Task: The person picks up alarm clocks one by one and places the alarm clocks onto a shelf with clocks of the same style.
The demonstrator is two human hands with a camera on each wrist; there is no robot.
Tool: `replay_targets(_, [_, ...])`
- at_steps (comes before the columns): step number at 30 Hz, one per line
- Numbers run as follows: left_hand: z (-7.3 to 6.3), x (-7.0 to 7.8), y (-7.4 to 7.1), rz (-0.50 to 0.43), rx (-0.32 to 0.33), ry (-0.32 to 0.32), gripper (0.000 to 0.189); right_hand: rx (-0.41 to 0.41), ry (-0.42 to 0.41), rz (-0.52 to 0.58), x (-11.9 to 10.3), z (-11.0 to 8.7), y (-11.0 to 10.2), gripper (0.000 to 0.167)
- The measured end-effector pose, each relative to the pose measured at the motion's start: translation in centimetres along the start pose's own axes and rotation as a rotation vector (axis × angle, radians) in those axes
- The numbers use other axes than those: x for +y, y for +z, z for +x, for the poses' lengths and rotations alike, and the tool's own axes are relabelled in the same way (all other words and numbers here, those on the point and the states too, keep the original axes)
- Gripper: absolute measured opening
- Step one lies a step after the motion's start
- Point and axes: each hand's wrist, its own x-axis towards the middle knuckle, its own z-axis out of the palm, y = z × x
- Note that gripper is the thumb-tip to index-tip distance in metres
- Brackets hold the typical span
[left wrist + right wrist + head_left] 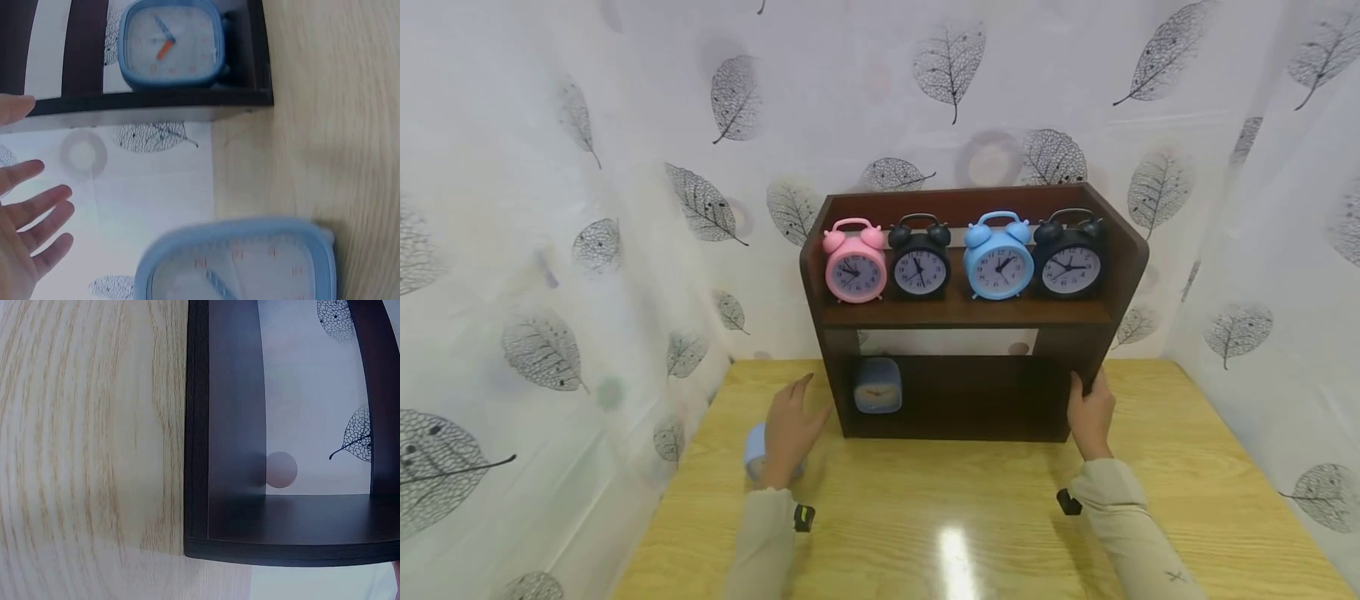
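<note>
My left hand is beside the shelf's left side, fingers spread and holding nothing. In the left wrist view its thumb is close to the side panel. Partly hidden behind this hand, a blue rounded-square alarm clock stands on the table. My right hand grips the right side panel of the dark brown two-tier shelf, thumb toward the inner side, fingers outside. Another blue rounded-square clock sits at the left end of the lower tier.
Along the upper tier stand a pink twin-bell clock, a black one, a light blue one and a second black one. The wooden table meets leaf-patterned curtains behind and at both sides.
</note>
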Motion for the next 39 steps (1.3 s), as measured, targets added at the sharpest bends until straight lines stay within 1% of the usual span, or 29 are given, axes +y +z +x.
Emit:
replay_targets(3, [-0.5,-0.8,-0.5,0.010,-0.024,-0.004,0.066,-0.007,-0.001,0.002,0.1,0.0,0.0,0.031])
replay_targets(7, [-1.3,-2.1,-1.2,0.004,-0.014,0.013,0.070,-0.016,-0.002,0.006,0.2,0.0,0.0,0.032])
replay_targets(12, [-2.2,-4.0,-1.7,-0.065,0.040,0.046,0.074,-0.016,-0.004,-0.001,0.3,0.0,0.0,0.032])
replay_targets(16, [-2.9,-5.1,-2.0,-0.151,0.072,0.038,0.081,-0.008,-0.009,-0.004,0.3,0.0,0.1,0.031])
replay_targets(20, [-3.7,-6.2,-2.2,-0.217,0.073,0.006,0.090,-0.005,-0.014,-0.004,0.3,0.0,0.2,0.030])
replay_targets(22, [-4.1,-6.7,-2.1,-0.243,0.057,-0.014,0.097,-0.003,-0.015,-0.001,0.3,0.0,0.2,0.030])
replay_targets(25, [-4.9,-7.4,-1.9,-0.296,0.004,-0.070,0.107,0.000,-0.012,0.006,0.3,-0.1,0.2,0.030])
replay_targets(29, [-6.0,-8.1,-1.3,-0.360,-0.057,-0.148,0.110,0.005,-0.013,0.005,0.3,-0.2,0.2,0.029])
replay_targets(32, [-6.6,-8.4,-0.9,-0.387,-0.054,-0.167,0.107,0.008,-0.017,0.003,0.4,-0.2,0.2,0.028])
replay_targets(39, [-7.5,-9.0,-0.4,-0.391,-0.032,-0.182,0.106,0.009,-0.010,-0.002,0.3,-0.1,0.3,0.028])
